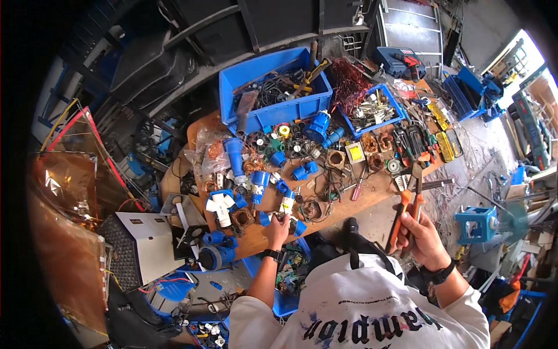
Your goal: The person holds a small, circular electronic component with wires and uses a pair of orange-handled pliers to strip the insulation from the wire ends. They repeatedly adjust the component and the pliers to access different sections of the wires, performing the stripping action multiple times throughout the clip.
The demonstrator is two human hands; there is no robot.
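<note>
My left hand (278,228) reaches to the table's front edge. Its fingers close on the lower end of a white cylindrical fitting with a yellow label (286,205) and a blue part at its top. On the right, my right hand (427,239) holds large pliers with orange handles (417,203), handles spread and jaws pointing up and away from me. Left of the fitting stand a blue-and-white cylinder (259,186) and a white branched fitting (221,209). A copper-coloured coil (242,218) lies near them.
At the back of the wooden table (343,216), a blue crate (279,110) holds cables and tools. A smaller blue tray (375,110) contains metal parts. Hand tools (414,142) lie at the right, near a red-handled screwdriver (358,189). A blue stool (476,225) stands on the floor.
</note>
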